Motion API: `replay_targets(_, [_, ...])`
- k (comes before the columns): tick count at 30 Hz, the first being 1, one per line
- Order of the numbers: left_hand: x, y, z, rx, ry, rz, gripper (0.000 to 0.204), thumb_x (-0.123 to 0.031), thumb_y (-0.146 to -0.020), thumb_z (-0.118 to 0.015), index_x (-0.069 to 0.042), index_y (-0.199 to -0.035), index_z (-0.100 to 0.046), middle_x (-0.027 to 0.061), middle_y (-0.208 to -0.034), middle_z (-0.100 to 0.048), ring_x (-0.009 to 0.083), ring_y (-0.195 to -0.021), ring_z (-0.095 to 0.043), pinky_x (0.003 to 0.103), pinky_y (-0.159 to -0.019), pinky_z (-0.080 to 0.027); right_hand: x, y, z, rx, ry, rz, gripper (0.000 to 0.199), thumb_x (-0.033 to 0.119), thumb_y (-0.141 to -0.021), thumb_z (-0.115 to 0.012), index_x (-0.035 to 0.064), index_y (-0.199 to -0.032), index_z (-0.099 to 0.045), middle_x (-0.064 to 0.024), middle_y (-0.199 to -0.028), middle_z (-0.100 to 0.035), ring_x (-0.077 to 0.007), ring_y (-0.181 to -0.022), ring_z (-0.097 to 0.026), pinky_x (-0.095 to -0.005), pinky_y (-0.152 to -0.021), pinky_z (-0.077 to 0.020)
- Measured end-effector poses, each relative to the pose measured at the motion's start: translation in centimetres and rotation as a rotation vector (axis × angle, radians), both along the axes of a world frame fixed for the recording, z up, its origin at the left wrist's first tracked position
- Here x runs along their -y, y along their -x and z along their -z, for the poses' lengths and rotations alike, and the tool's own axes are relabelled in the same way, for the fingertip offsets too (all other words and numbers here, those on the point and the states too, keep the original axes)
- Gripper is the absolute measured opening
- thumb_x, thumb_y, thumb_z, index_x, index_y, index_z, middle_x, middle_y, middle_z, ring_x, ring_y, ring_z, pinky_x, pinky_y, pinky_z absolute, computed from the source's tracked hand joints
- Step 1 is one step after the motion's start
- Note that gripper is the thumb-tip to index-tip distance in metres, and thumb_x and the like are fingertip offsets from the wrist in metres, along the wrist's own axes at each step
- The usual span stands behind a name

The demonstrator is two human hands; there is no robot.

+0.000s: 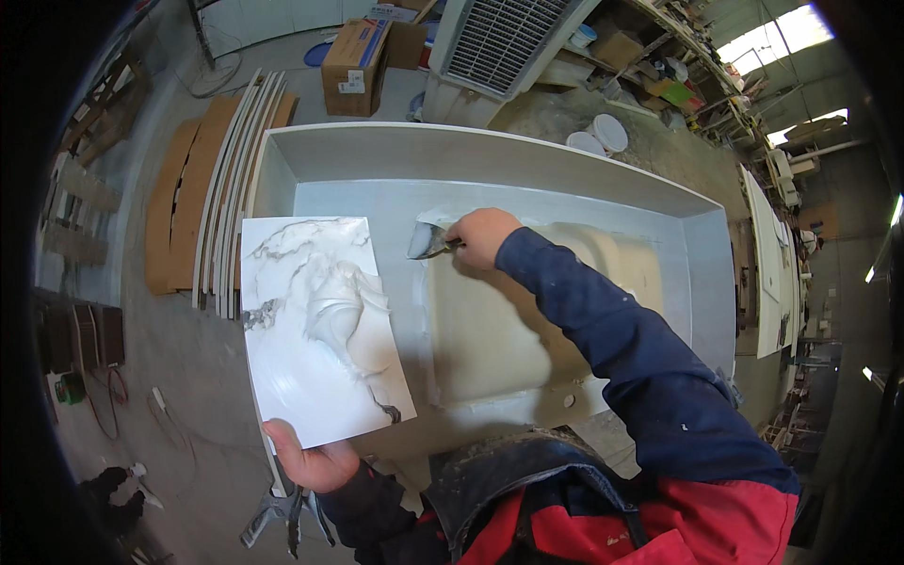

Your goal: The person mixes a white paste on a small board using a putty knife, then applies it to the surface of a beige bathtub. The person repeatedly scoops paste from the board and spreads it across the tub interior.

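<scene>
My left hand (313,461) grips the lower edge of a white marble-patterned board (282,377), thumb on top. A thick mound of white putty (341,325) is spread on the board. In my right hand (485,235) is a putty knife (427,242), its blade down against the pale surface by the far left corner of a beige basin (485,334). White putty lines the basin's edge there. The basin is set in a long, shallow, pale grey frame (395,155) with raised walls. The board hides the frame's left part, and my right arm crosses the basin.
A clamp (278,516) sits at the frame's near left corner. White panels (226,198) and brown cardboard (174,207) lean to the left. Beyond the frame stand a cardboard box (353,71), a large vented unit (504,42) and white buckets (607,135).
</scene>
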State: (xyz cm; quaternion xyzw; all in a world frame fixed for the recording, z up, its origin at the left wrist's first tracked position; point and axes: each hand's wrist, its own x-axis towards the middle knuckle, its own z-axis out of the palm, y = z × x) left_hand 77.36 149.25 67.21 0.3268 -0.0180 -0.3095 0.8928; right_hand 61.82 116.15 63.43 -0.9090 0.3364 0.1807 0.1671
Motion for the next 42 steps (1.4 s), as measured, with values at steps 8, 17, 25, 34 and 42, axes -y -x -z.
replay_targets(8, [-0.3,0.5,0.1,0.207,-0.258,-0.064,0.058,-0.035,-0.111,-0.032,0.012,-0.145,-0.038,0.0221,-0.145,-0.049,0.0294,-0.131,-0.051,0.042,-0.111,-0.038,-0.2,-0.8,-3.7,-0.043,0.021,-0.107,0.032,0.019,-0.078,-0.065,0.0163,-0.108,-0.077,-0.0142,-0.098,-0.074,-0.0357,-0.096,-0.068,-0.0460,-0.084,-0.0552])
replay_targets(17, [0.1,0.2,0.2,0.050,0.010,-0.006,0.058,-0.036,-0.109,-0.039,0.010,-0.145,-0.040,0.0191,-0.145,-0.051,0.0295,-0.131,-0.052,0.045,-0.111,-0.038,-1.9,0.8,-1.0,-0.105,-0.009,-0.182,0.029,0.020,-0.080,-0.063,0.0156,-0.105,-0.076,-0.0153,-0.091,-0.072,-0.0376,-0.089,-0.068,-0.0478,-0.080,-0.0545])
replay_targets(25, [0.2,0.5,0.2,-0.003,-0.030,-0.061,0.060,-0.037,-0.107,-0.042,0.008,-0.147,-0.039,0.0184,-0.149,-0.047,0.0308,-0.135,-0.048,0.045,-0.113,-0.036,-3.1,0.9,-3.1,0.039,-0.050,-0.172,0.026,0.018,-0.079,-0.062,0.0141,-0.101,-0.077,-0.0159,-0.092,-0.073,-0.0386,-0.092,-0.068,-0.0478,-0.083,-0.0545])
replay_targets(34, [1.0,2.1,-1.5,0.003,-0.082,-0.112,0.062,-0.039,-0.106,-0.047,0.006,-0.148,-0.039,0.0169,-0.150,-0.047,0.0298,-0.135,-0.048,0.045,-0.114,-0.036,-2.5,3.0,-3.7,0.093,-0.043,-0.175,0.031,0.021,-0.084,-0.062,0.0161,-0.112,-0.075,-0.0175,-0.093,-0.071,-0.0373,-0.090,-0.067,-0.0467,-0.081,-0.0539])
replay_targets(42, [2.5,3.8,-3.9,-0.101,0.156,-0.026,0.061,-0.038,-0.106,-0.047,0.005,-0.149,-0.038,0.0158,-0.151,-0.046,0.0317,-0.138,-0.045,0.047,-0.116,-0.033,-6.2,10.2,-12.0,0.912,-0.537,0.175,0.045,0.013,-0.083,-0.070,0.0081,-0.128,-0.067,-0.0149,-0.109,-0.073,-0.0231,-0.094,-0.070,-0.0310,-0.090,-0.0534])
